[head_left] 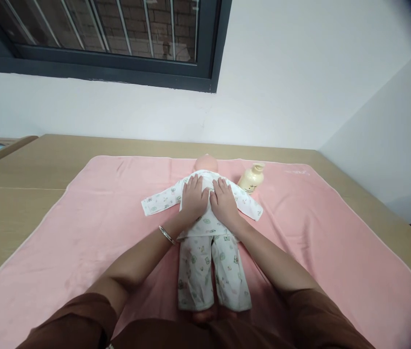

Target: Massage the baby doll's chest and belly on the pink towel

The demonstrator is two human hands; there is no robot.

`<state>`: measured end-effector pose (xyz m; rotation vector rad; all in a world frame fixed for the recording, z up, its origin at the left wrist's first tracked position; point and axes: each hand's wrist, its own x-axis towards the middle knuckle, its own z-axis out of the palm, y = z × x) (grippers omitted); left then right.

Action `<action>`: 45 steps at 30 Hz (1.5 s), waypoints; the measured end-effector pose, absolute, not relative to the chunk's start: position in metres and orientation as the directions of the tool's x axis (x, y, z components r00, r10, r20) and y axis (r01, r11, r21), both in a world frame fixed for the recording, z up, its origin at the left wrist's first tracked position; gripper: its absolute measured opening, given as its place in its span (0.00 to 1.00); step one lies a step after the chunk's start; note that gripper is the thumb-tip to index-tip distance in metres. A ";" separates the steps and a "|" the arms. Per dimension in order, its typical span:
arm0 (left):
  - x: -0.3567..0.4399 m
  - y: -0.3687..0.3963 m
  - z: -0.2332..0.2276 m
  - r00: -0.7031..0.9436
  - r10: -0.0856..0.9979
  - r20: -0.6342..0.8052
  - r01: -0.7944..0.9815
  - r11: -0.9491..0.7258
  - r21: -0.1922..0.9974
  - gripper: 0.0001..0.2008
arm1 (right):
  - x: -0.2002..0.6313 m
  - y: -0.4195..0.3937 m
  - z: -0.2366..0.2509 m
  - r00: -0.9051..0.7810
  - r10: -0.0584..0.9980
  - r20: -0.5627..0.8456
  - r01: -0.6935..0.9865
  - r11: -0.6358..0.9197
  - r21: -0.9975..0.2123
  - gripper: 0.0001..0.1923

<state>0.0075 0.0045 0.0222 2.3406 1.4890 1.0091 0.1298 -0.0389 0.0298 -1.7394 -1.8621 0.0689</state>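
A baby doll (206,164) lies stretched out, its smooth head at the far end. It wears a white long-sleeved top (205,227) and white trousers (195,271), both with a small print. My left hand (193,198) rests flat on the left of the top, fingers extended. On the right side of the top lies my right hand (224,201), also flat and holding nothing. The thumbs nearly meet in the middle. Both sleeves spread outward. The doll's feet are mostly hidden near my clothing, and I cannot tell whether it lies face up.
A cream pump bottle (252,178) stands beside the doll's right-hand sleeve. Beneath everything spreads a pink blanket (118,218) over a light wooden table (19,203). A white wall (278,97) and a dark-framed window (205,72) are behind.
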 end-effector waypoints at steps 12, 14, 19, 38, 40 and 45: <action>0.004 0.017 0.013 0.215 0.863 0.457 0.732 -0.452 0.510 0.24 | 0.158 -0.017 0.026 -0.135 0.875 0.466 0.799 0.374 -0.471 0.22; 0.005 0.017 0.012 0.215 0.859 0.464 0.730 -0.457 0.508 0.23 | 0.161 -0.014 0.023 -0.082 0.875 0.477 0.808 0.339 -0.483 0.23; 0.000 0.021 0.020 0.235 0.843 0.485 0.752 -0.474 0.459 0.22 | 0.149 -0.018 0.019 -0.044 0.876 0.481 0.846 0.288 -0.448 0.24; 0.003 -0.008 0.028 0.343 0.804 0.485 0.807 -0.517 0.287 0.23 | 0.136 -0.007 0.047 -0.067 0.968 0.241 0.891 0.167 -0.422 0.26; -0.004 0.003 0.027 0.342 0.820 0.460 0.797 -0.512 0.321 0.23 | 0.125 -0.022 0.050 -0.048 0.973 0.224 0.917 0.132 -0.376 0.27; -0.024 0.031 0.023 0.347 0.824 0.448 0.715 -0.542 0.442 0.22 | 0.104 -0.066 0.056 -0.253 0.931 0.264 0.911 0.321 -0.258 0.26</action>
